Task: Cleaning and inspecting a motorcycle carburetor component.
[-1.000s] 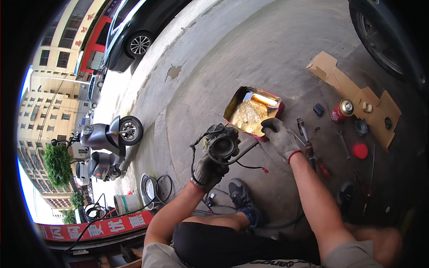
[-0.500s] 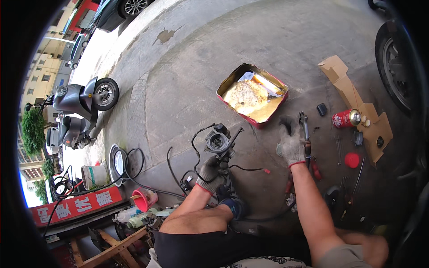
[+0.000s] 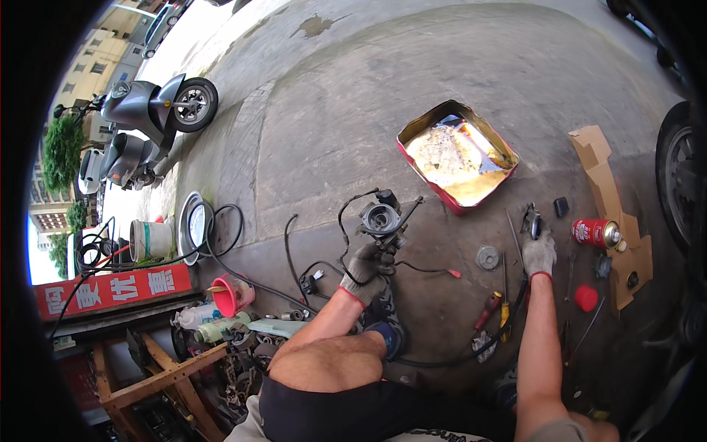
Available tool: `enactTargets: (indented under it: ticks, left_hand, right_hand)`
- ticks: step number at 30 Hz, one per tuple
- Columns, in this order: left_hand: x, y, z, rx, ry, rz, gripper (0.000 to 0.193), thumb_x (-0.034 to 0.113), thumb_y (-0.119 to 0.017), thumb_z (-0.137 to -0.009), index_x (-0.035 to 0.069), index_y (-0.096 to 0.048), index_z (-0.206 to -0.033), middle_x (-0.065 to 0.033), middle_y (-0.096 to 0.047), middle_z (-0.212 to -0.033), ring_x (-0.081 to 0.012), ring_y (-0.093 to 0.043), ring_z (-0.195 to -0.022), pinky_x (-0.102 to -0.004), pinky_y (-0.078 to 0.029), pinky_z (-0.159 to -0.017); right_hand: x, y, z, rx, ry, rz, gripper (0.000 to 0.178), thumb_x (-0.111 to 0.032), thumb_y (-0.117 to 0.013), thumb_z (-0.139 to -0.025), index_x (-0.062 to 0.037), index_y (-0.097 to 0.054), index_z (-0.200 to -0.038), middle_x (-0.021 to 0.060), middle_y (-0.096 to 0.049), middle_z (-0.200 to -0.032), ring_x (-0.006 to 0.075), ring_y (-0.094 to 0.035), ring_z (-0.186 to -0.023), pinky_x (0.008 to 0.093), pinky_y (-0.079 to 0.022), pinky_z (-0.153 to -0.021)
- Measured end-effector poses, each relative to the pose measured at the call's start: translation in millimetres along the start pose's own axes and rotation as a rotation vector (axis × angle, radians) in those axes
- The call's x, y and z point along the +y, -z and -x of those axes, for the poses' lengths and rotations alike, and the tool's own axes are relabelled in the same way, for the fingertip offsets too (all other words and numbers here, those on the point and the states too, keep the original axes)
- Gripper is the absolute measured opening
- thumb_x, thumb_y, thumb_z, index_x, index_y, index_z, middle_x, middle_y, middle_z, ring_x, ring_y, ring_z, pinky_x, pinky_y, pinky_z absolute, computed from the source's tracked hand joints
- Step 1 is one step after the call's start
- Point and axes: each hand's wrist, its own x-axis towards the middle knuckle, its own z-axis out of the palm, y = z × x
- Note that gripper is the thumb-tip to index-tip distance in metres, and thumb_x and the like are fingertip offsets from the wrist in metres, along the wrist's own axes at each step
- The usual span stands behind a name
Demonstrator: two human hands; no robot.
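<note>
My left hand, in a grey knit glove, is closed around a carburetor and holds it above the floor, its round bore facing up. Black hoses and a red-tipped wire hang from it. Farther right, my gloved right hand wraps around what looks like an air blow gun, its dark metal head sticking out past the fingers. A black hose runs across the floor up to that hand. Left of it lie a red-handled screwdriver, a yellow-handled one and a round metal cap.
Ahead stands a cut-open red tin holding yellowish liquid. On the right are a red spray can, a cardboard piece, a red cap and a wheel. A pink-red cup, bucket and scooter are left.
My right hand, open over the floor beside the tool before, has moved right and closed on it. The screwdrivers and metal cap now show. The view has shifted; the left hand keeps the carburetor.
</note>
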Motion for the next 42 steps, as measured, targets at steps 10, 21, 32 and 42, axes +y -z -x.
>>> enactTargets:
  ticks: [10, 21, 32, 42]
  left_hand:
    - [-2.9, -15.0, 3.5, 0.184, -0.049, -0.143, 0.031, 0.021, -0.040, -0.102, 0.002, -0.059, -0.117, -0.0053, -0.062, -0.098, -0.0078, -0.052, -0.067, -0.0200, -0.038, -0.054]
    - [-3.8, -13.8, 1.5, 0.293, -0.114, -0.246, 0.024, 0.018, -0.041, -0.100, 0.003, -0.057, -0.108, -0.0052, -0.059, -0.094, -0.0092, -0.051, -0.068, -0.0192, -0.038, -0.052]
    - [13.9, -9.8, 12.4, 0.277, -0.118, -0.155, 0.022, 0.019, -0.046, -0.099, 0.003, -0.058, -0.107, -0.0084, -0.061, -0.095, -0.0103, -0.054, -0.068, -0.0194, -0.039, -0.052]
    - [73.9, -43.2, 47.6, 0.560, -0.740, -1.294, 0.011, 0.009, -0.062, -0.091, 0.001, -0.055, -0.097, -0.0091, -0.065, -0.079, -0.0112, -0.059, -0.059, -0.0247, -0.042, -0.049]
  right_hand:
    - [-71.4, 23.9, 27.3, -0.046, 0.268, -0.310, 0.038, -0.027, -0.067, -0.089, -0.0050, -0.064, -0.120, 0.0109, -0.065, -0.091, 0.0181, -0.062, -0.078, 0.0350, -0.050, -0.070]
    - [-173.6, 46.2, 106.2, -0.513, 0.410, -0.321, 0.042, -0.026, -0.067, -0.088, -0.0061, -0.058, -0.124, 0.0229, -0.063, -0.119, 0.0407, -0.058, -0.114, 0.0450, -0.047, -0.096]
    - [-156.6, 41.6, 87.9, -0.694, 0.538, -0.432, 0.045, -0.022, -0.068, -0.087, -0.0055, -0.059, -0.127, 0.0199, -0.065, -0.117, 0.0344, -0.061, -0.111, 0.0393, -0.048, -0.095]
    - [-98.5, 31.7, 31.6, -0.387, 0.092, -0.513, 0.041, -0.028, -0.072, -0.085, -0.0027, -0.065, -0.116, 0.0190, -0.065, -0.109, 0.0267, -0.063, -0.099, 0.0370, -0.048, -0.087]
